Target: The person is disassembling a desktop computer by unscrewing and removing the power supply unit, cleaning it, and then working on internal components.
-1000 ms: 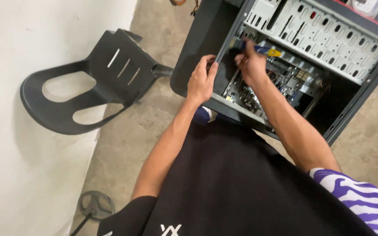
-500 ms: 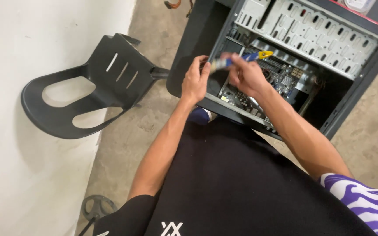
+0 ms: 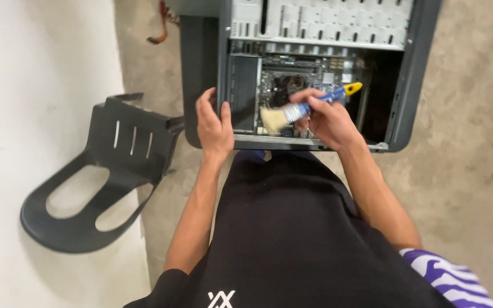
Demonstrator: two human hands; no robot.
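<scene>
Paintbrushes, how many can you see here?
1: a paintbrush with pale bristles, held in the right hand over the open computer case. Others could be hidden inside.

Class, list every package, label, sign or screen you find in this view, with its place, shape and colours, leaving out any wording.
No packages, signs or screens are in view.
White logo mark: printed on the black garment at the bottom edge, small and angular.
Any stickers inside the open computer case are too small to tell.
</scene>
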